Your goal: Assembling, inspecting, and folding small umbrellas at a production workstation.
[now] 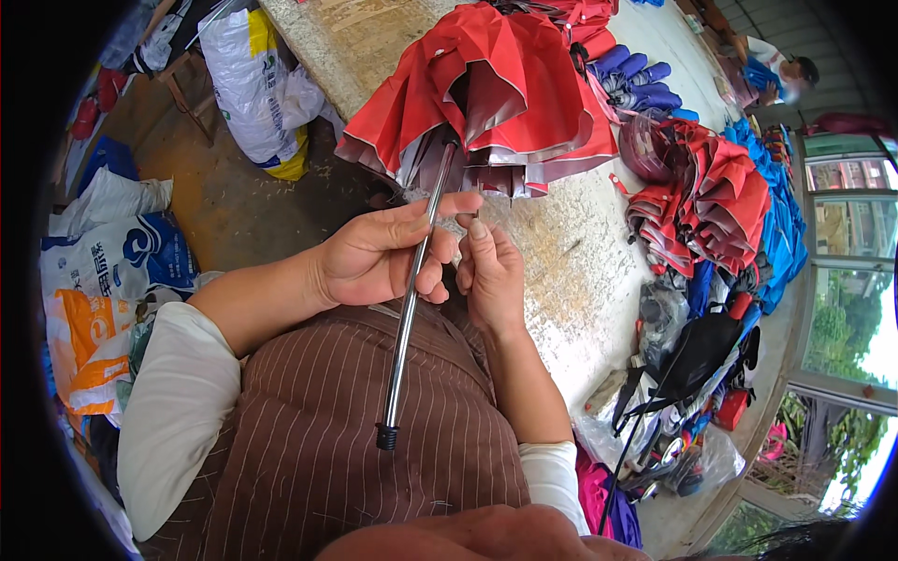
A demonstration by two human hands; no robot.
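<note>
A red umbrella (524, 89) with a silvery underside lies half folded at the table's near edge, its canopy bunched in loose pleats. Its shiny metal shaft (408, 309) slants down toward me and ends in a black ribbed tip. My left hand (383, 248) is closed round the shaft, thumb across the front, index finger stretched toward the canopy's lower edge. Close beside that fingertip, my right hand (491, 271) pinches thumb against fingers. Something thin and dark shows at the pinch, too small to name. Part of the left fingers is hidden behind the shaft.
More folded red umbrellas (702, 196) and purple ones (636, 79) lie on the worn table (580, 280). A black bag (692, 355) sits among clutter at its right. White sacks (248, 89) stand left on the floor. Another person (776, 75) is at the far right.
</note>
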